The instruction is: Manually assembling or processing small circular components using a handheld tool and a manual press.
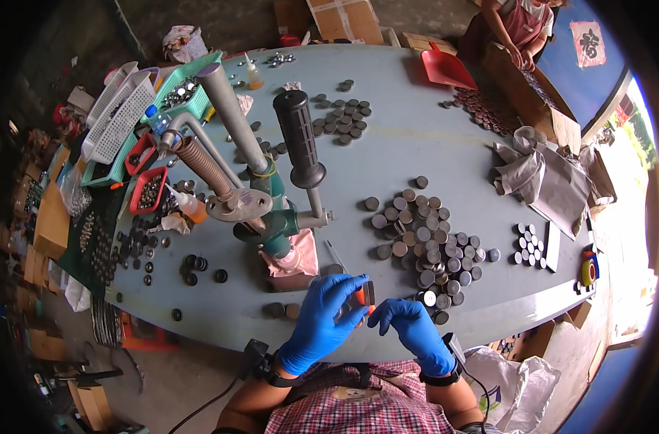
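My left hand [327, 318], in a blue glove, pinches a dark round cap [369, 292] on edge between thumb and fingers. Just right of it, my right hand [410, 334], gloved alike, has its fingers curled together; what they hold, if anything, is hidden. A screwdriver with a thin metal shaft [334, 254] and orange handle runs behind my left hand, its handle end close to my right fingertips. Ahead stands a green hand press [275, 235] with a black lever grip [295, 134] and a pink cloth [295, 257] round its base. A heap of dark round caps [425, 235] lies to the right.
On the grey-blue table [416, 101], more caps [342, 119] lie farther back. At left stand red bins [149, 189], baskets [120, 112] and glue bottles [192, 208]. A red dustpan [447, 67], grey cloth [543, 177] and tape measure [588, 271] lie right. A co-worker [514, 36] works at the far right.
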Tool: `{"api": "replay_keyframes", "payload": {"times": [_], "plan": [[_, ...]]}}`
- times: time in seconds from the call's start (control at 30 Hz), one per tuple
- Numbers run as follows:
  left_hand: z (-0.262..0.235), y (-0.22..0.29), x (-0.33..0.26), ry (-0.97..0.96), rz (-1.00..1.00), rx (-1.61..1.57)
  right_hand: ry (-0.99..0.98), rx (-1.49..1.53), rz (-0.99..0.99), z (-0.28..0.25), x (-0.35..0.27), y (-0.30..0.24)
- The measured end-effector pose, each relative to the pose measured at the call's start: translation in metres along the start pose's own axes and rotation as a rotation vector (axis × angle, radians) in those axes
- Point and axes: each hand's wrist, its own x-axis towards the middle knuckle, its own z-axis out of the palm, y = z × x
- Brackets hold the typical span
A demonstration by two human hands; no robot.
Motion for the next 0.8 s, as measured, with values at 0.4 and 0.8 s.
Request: {"api": "replay_keyframes", "payload": {"times": [0.4, 0.8], "plan": [[-0.003, -0.001, -0.006, -0.016, -0.026, -0.057, 0.123, 0.519, 0.148, 0.016, 0.008, -0.016], [-0.018, 0.02, -0.008, 0.01, 0.079, -0.278, 0.243, -0.467, -0.47, 0.029, -0.014, -0.046]]}}
